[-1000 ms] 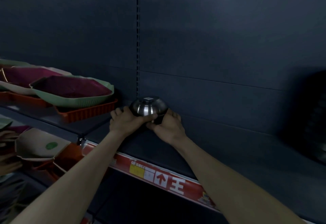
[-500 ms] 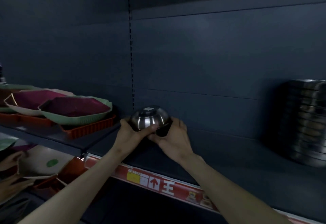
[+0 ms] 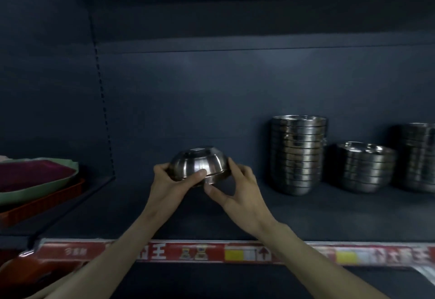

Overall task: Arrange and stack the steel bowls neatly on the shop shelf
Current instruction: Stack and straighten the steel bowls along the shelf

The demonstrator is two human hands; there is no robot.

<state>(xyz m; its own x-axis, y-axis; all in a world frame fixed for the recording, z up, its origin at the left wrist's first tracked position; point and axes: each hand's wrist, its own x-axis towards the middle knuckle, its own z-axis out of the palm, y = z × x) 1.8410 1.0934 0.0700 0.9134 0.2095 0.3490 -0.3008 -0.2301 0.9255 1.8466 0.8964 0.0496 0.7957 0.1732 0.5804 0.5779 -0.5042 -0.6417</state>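
Steel bowl (image 3: pixel 199 164), upside down, is held over the middle of the shelf (image 3: pixel 306 218). Far left, a green tray (image 3: pixel 40 187) rests on a red tray (image 3: pixel 42 204). The left hand (image 3: pixel 169 188) curls its fingers round the bowl's left side; the right hand (image 3: pixel 240 190) pinches its right rim. Rightward stand a tall bowl stack (image 3: pixel 297 155), a shorter stack (image 3: pixel 364 167) and an edge stack (image 3: pixel 416 157).

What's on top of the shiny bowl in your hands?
A small pale sticker sits on the upturned base of the steel bowl, gripped by the left hand and right hand. Its print is too blurred to read, and the bowl's inside faces down, hidden.
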